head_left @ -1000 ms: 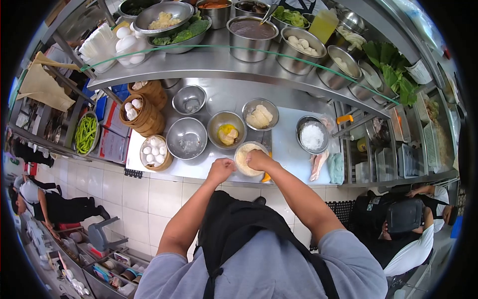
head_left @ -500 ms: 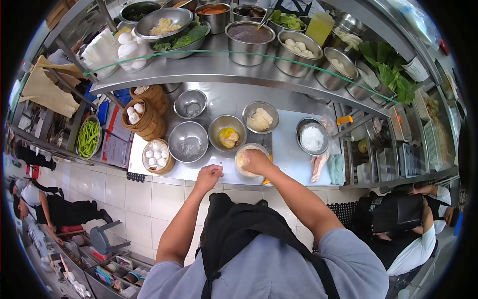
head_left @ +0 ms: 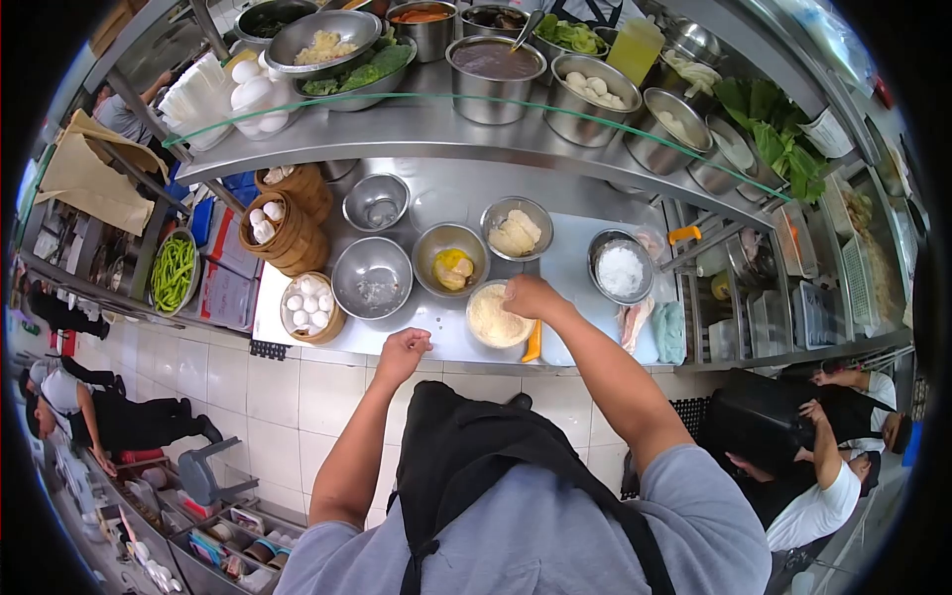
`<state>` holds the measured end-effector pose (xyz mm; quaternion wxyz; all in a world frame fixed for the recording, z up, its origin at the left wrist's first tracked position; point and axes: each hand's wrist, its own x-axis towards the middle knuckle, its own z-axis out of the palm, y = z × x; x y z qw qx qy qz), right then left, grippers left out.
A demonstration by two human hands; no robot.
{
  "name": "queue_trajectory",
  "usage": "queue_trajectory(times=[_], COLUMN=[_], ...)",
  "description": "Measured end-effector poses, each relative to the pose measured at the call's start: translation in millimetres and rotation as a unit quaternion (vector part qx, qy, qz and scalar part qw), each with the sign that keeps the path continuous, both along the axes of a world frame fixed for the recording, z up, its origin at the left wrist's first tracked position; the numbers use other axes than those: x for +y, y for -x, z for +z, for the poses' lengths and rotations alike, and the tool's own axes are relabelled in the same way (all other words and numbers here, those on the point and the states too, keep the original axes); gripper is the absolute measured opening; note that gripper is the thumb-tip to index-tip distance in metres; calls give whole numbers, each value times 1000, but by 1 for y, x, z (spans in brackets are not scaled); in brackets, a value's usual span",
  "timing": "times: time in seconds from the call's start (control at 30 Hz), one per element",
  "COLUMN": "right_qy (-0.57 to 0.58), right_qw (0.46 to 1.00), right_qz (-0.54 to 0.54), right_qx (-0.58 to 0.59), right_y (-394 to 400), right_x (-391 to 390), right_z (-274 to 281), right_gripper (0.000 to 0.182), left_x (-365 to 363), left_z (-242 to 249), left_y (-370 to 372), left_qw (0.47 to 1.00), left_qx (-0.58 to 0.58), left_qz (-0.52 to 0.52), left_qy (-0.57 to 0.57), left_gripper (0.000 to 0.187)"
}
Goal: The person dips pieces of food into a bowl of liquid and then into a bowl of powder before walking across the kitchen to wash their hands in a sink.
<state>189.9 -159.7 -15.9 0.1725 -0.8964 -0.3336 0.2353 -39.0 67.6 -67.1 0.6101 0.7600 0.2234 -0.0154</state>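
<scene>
At a steel kitchen desk (head_left: 436, 177), a worker's right hand (head_left: 533, 297) bends its fingers over the right rim of a bowl (head_left: 469, 316) of pale crumbs (head_left: 499, 319); whether they grip anything cannot be told. The left hand (head_left: 403, 355) hangs near the desk's front edge, fingers loosely curled, their contents hidden. Just behind the crumbs, a metal bowl (head_left: 420, 262) holds yellow egg (head_left: 442, 266) with a pale lump; beside it, another (head_left: 485, 228) holds pale food (head_left: 515, 234). Farther right, a bowl (head_left: 597, 258) carries white powder (head_left: 622, 272). To the left, a metal bowl (head_left: 347, 276) shows whitish traces, near a round basket (head_left: 337, 320) of white, rounded pieces (head_left: 309, 301). On the shelf (head_left: 402, 137) above, a pot (head_left: 496, 99) contains brown liquid (head_left: 486, 63).
</scene>
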Motion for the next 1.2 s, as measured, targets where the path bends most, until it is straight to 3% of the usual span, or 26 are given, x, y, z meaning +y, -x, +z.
queue_trajectory(times=[0.1, 0.17, 0.23, 0.4, 0.47, 0.5, 0.6, 0.73, 0.93, 1.13, 1.2], right_qy=[-18, 42, 24, -7, -12, -9, 1, -16, -21, -31, 45], right_qw=[999, 997, 998, 999, 997, 998, 997, 1000, 993, 997, 996], right_qz=[-2, 50, 13, -14, -9, -62, -57, -21, -49, -51, 50], right_qx=[35, 38, 53, 35, 70, 29, 57, 13, -108, -50, 55], right_y=[-2, 20, 34, 20, 20, 25, 17, 40, 58, 17, -4], right_x=[4, 5, -1, 17, 31, 40, 38, 24, 15, 9, 7], right_z=[-30, -55, -61, -39, -24, -34, -38, -21, -15, 3, 10], right_gripper=[30, 22, 21, 20, 31, 29, 30, 32, 40, 32, 26], left_x=[3, 2, 0, -1, -4, -5, -5, -3, -1, 4, 5], left_z=[1, 0, 4, 5, 1, 2, 11, 14, -10, -3, 0], left_y=[-4, -7, -10, -16, -14, -13, -17, -20, -12, -7, -5], left_qw=[1000, 1000, 1000, 1000, 1000, 1000, 1000, 1000, 999, 1000, 1000], left_qx=[0, -2, -11, -14, -9, -7, -11, -14, -34, -4, -2], left_qz=[9, 12, 13, 8, 8, 4, -8, -11, -5, -5, -3], left_qy=[7, 9, 10, -1, 0, 4, -6, -23, 9, -16, -14], left_gripper=[19, 19, 19, 19, 19, 18, 18, 19, 18, 20, 20])
